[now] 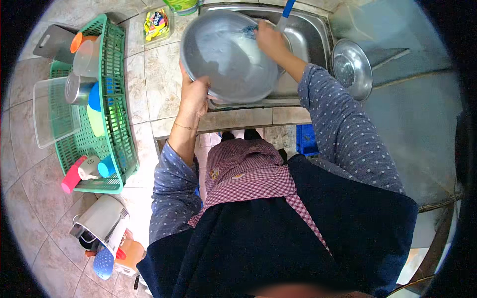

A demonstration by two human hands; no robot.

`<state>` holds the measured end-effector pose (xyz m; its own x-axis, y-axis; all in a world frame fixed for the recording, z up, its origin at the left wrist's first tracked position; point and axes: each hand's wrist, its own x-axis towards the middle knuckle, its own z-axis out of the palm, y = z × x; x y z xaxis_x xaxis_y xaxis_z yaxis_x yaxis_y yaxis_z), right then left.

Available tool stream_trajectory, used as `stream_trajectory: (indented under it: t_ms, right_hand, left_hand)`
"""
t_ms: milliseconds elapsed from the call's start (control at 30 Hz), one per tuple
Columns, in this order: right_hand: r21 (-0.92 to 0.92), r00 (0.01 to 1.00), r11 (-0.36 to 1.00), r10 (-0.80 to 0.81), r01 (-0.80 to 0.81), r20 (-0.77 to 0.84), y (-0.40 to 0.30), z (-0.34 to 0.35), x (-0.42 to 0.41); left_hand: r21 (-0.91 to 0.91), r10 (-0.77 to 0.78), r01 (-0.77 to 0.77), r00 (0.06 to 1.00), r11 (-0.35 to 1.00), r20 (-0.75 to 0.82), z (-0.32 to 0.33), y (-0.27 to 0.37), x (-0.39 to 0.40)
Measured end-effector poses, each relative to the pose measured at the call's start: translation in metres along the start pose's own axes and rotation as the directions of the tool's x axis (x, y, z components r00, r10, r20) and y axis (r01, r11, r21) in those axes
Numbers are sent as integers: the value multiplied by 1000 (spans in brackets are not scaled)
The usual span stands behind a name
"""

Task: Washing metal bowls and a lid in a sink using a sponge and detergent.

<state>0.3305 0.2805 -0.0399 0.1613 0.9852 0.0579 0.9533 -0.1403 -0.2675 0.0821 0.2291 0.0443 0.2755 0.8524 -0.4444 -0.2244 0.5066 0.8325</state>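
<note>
A large round metal basin (pixel 231 74) is held tilted over the stainless steel sink (pixel 316 29), its inside wet and shiny. My left hand (pixel 193 89) grips its rim at the lower left, the thumb over the edge. In my right hand (pixel 270 39) is a dark bluish scouring pad (pixel 249 31), pressed against the inner wall near the far right rim. The fingers partly cover the pad. Just beyond that hand, a blue tube-like piece with a pale end (pixel 286 13) reaches down over the sink. Part of the sink lies hidden behind the basin.
A shallow metal bowl (pixel 352 69) stands right of the sink. On the tiled counter (pixel 164 82) are a sponge packet in a clear tray (pixel 156 24) and a green dish rack (pixel 115 111) with cups and containers. A utensil holder (pixel 100 219) stands nearer.
</note>
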Motion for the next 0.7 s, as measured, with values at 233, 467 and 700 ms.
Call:
stream_trajectory:
  t_ms: [233, 467, 700]
  right_hand:
    - [266, 842, 800, 520, -538, 140, -26, 29, -34]
    - [662, 624, 351, 747, -662, 228, -88, 26, -68]
    - [658, 666, 478, 744, -581, 48, -72, 18, -65]
  left_hand:
    - [-6, 339, -345, 927, 939, -160, 14, -27, 24]
    - [45, 580, -593, 766, 804, -276, 44, -61, 32]
    - [58, 596, -594, 790, 802, -141, 36, -55, 17]
